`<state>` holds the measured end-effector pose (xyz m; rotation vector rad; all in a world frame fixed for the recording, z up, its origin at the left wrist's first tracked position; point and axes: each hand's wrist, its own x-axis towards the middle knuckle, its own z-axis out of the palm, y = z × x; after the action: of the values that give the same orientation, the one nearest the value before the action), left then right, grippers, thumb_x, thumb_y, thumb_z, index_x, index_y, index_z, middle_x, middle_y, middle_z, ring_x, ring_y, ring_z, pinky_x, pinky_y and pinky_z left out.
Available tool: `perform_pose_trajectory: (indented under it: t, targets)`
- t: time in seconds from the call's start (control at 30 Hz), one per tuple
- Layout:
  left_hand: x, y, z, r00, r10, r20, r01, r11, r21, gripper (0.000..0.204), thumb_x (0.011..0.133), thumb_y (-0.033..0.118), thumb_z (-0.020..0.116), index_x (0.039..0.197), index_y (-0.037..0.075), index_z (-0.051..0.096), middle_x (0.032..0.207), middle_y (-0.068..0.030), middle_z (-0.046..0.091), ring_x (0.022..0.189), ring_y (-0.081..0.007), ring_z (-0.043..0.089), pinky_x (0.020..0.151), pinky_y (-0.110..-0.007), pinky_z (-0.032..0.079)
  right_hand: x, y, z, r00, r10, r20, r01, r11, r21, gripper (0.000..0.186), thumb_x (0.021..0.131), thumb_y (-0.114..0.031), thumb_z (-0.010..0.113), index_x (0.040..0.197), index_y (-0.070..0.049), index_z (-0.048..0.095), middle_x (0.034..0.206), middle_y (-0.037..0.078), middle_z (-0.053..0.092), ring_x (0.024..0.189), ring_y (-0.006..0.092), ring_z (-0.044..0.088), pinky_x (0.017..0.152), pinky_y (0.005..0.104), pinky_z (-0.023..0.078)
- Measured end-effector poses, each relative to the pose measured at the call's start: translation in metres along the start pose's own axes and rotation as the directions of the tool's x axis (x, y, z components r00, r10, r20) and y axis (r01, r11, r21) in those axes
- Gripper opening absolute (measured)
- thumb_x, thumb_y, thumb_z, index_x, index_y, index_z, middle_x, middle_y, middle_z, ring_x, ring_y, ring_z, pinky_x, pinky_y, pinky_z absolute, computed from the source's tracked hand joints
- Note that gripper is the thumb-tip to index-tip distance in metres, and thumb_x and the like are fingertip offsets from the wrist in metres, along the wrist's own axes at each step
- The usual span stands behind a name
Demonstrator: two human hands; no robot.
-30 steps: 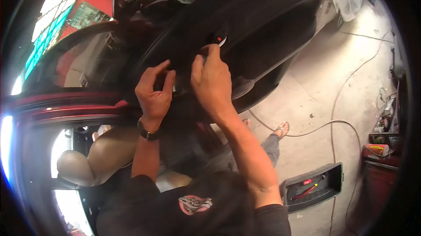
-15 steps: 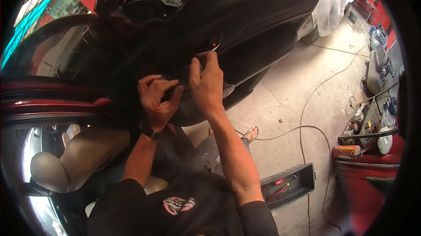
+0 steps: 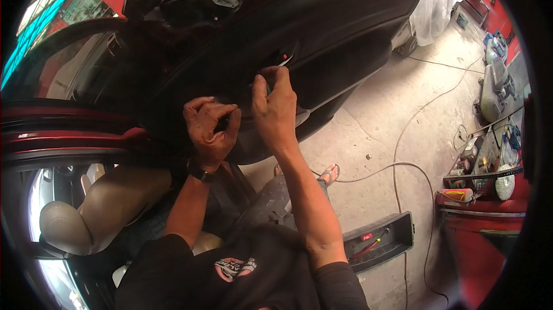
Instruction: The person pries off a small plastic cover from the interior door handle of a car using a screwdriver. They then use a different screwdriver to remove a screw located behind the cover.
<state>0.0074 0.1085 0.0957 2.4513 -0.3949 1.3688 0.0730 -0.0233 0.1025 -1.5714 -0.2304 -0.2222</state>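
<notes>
A dark car door's inner panel [image 3: 345, 33] stretches across the upper middle. Both my hands work close against it. My right hand [image 3: 276, 108] is closed in a pinch near the inside door handle recess, which has a small red mark [image 3: 284, 56] and a thin silver lever [image 3: 286, 61]. A sliver of something dark shows between its thumb and fingers, too small to name. To its left, my left hand [image 3: 210, 131] has its thumb and forefinger tips together beside the panel. Whatever they pinch, if anything, is hidden. A dark watch [image 3: 199, 171] circles the left wrist.
Beige car seat [image 3: 115, 206] at left. A black tray [image 3: 380, 241] holding a red-and-yellow tool lies on the floor at right. A cable [image 3: 397, 166] winds over the concrete. Shelves of parts [image 3: 484, 166] and a plastic-wrapped vehicle [image 3: 432, 10] stand beyond.
The thumb of my left hand has closed up to the forefinger. My right hand has shifted slightly to the right, still pinched.
</notes>
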Motion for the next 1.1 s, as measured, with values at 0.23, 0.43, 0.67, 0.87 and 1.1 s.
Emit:
perform_pose_trajectory:
  t: [0.23,0.43,0.67,0.87,1.1]
  targets:
    - [0.001,0.002,-0.001,1.000,-0.014,-0.019,0.014,1.000,0.001,0.016,0.078,0.005,0.081,0.087,0.014,0.070,0.079,0.0028,0.070,0.079,-0.0145,0.064,0.092,-0.036,0.046,0.000,-0.016,0.001,1.000,-0.011,0.020,0.017,0.928,-0.372,0.022,0.099,-0.019,0.057,0.108,0.001,0.055,0.080,0.024,0.070,0.072,0.0416,0.069,0.067,0.0493,0.052]
    - [-0.002,0.000,-0.002,0.999,-0.042,-0.014,0.041,0.998,-0.049,0.018,0.076,0.004,0.081,0.086,0.014,0.071,0.079,0.0020,0.070,0.080,-0.0160,0.065,0.092,-0.036,0.046,0.008,-0.044,-0.002,0.994,0.011,0.110,0.053,0.827,-0.560,0.017,0.100,-0.018,0.054,0.101,-0.001,0.053,0.077,0.025,0.068,0.076,0.0461,0.068,0.068,0.0542,0.052]
    - [0.000,0.000,-0.001,1.000,-0.019,-0.008,0.018,0.998,-0.064,0.015,0.079,0.003,0.079,0.088,0.011,0.069,0.082,-0.0003,0.071,0.079,-0.0176,0.065,0.093,-0.038,0.045,0.000,-0.010,0.004,0.991,-0.132,0.020,0.124,0.851,-0.510,0.017,0.101,-0.018,0.053,0.106,-0.001,0.052,0.075,0.023,0.068,0.074,0.0446,0.068,0.066,0.0521,0.051]
    - [0.001,0.002,-0.001,0.999,-0.036,-0.015,0.035,0.998,-0.061,0.017,0.076,0.007,0.082,0.085,0.014,0.070,0.079,0.0024,0.070,0.080,-0.0167,0.063,0.091,-0.037,0.046,0.001,0.009,0.005,0.981,-0.193,0.013,0.184,0.911,-0.368,0.017,0.100,-0.016,0.057,0.110,-0.003,0.053,0.077,0.021,0.069,0.074,0.0433,0.069,0.063,0.0499,0.052]
    - [-0.001,-0.001,-0.002,1.000,-0.004,0.010,0.004,1.000,-0.010,0.018,0.077,0.005,0.081,0.089,0.011,0.069,0.082,-0.0001,0.071,0.081,-0.0185,0.063,0.092,-0.038,0.045,-0.010,0.007,0.015,0.975,-0.214,-0.059,0.184,0.926,-0.329,0.013,0.101,-0.016,0.057,0.105,-0.004,0.054,0.089,0.021,0.070,0.078,0.0432,0.069,0.062,0.0513,0.053]
